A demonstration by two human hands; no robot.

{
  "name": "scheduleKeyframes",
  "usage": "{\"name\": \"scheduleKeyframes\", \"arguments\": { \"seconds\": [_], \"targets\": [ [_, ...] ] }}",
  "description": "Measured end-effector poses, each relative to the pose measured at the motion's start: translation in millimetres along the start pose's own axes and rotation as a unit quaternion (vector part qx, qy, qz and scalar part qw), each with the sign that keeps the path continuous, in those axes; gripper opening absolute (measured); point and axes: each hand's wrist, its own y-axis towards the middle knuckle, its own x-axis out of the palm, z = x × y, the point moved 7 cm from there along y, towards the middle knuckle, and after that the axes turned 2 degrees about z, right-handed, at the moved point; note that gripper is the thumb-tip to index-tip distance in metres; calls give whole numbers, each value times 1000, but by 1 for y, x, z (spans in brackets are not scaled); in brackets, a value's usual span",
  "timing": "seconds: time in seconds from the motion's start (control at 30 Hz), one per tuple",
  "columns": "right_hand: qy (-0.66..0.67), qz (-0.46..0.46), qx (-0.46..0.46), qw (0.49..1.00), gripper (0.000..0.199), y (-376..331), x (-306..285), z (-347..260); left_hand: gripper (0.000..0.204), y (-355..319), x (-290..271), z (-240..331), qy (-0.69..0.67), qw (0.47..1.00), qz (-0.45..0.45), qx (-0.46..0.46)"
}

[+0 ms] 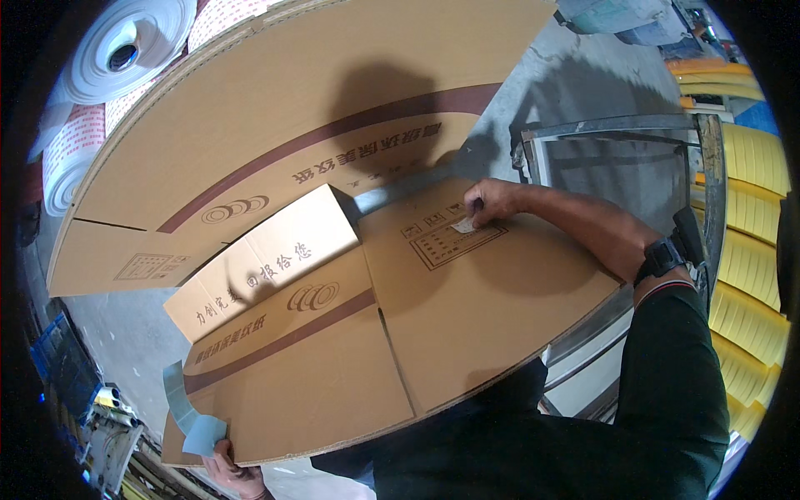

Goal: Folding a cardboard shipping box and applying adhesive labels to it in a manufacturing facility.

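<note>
A large, partly unfolded cardboard box (317, 358) lies in front of me, brown with dark red bands and printing. My right hand (493, 202) is on its right panel, fingers closed at a small whitish label (463, 225) by a printed frame. Whether the label is stuck down I cannot tell. At the box's lower left corner, my left hand (233, 472) is closed on a roll of pale blue label strip (205, 435), whose loose end curls up against the panel. Part of the left hand's fingers is hidden behind the roll and the cardboard edge.
Another large cardboard panel (275, 108) stands beyond, with white rolls (129, 50) at the far left. A grey metal frame (617, 129) stands at the right, beside stacked yellow slatted pieces (750, 250). Grey floor (125, 342) shows at left.
</note>
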Motion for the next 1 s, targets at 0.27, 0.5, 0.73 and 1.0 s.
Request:
{"name": "scheduleKeyframes", "arguments": {
  "seconds": [0.27, 0.5, 0.73, 1.0],
  "targets": [
    [-55, -66, -5, 996, 23, -6, 3, -8, 54, -9, 9, -11, -1, 998, 39, 39],
    [-135, -75, -39, 987, 27, -9, 3, -24, 56, -2, 9, -7, -4, 1000, 5, -17],
    [-298, -89, -43, 949, 28, -16, 2, -32, 53, 4, 3, 2, -11, 999, 39, 19],
    [-404, -68, 150, 900, 42, -44, -18, 1, 44, -2, 1, -3, -19, 999, 30, 7]
  ]
}}
